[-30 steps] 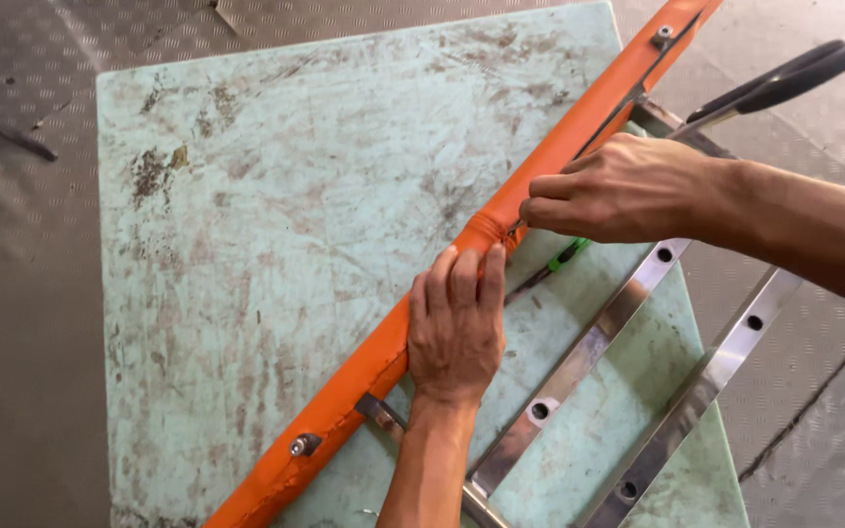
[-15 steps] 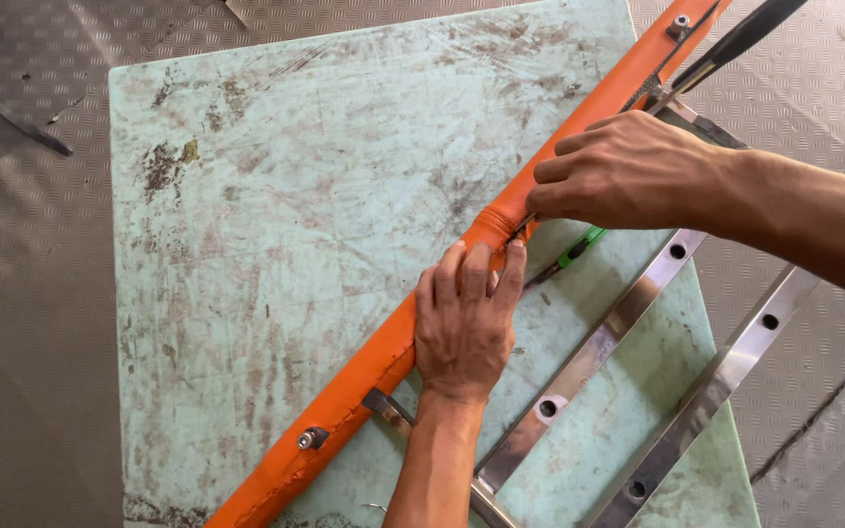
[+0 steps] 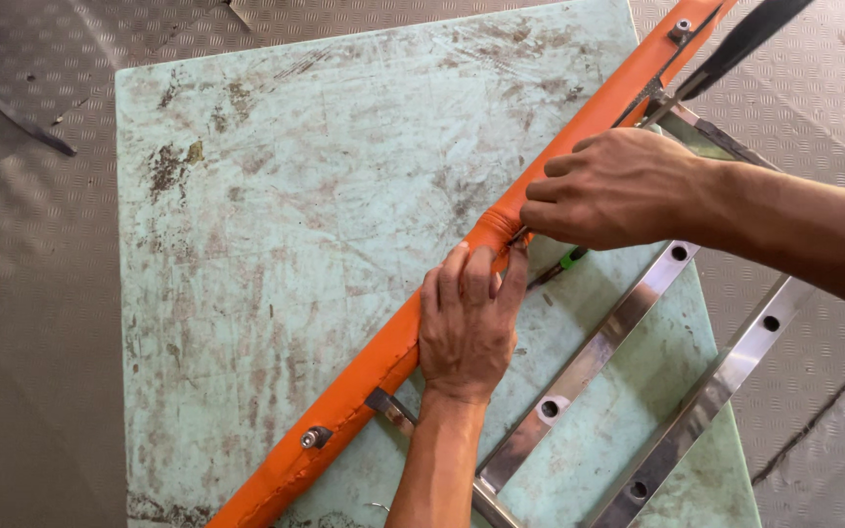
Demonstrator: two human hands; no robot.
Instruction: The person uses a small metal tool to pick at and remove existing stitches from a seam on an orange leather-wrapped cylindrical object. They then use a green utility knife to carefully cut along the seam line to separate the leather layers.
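Two hands on orange padded bar (image 3: 374,367): left hand (image 3: 466,323) flat, pressing; right hand (image 3: 618,186) closed, pinching seam.

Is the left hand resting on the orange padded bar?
Yes, the left hand lies flat across the orange bar, fingers on it.

Orange padded bar (image 3: 383,357): long, vinyl-covered, lying diagonally across the desk (image 3: 276,196), lower-left to upper-right. Bolt heads near both ends. Cover wrinkled mid-length. Thin green-handled tool (image 3: 567,261) just beside it, tip at the wrinkle.
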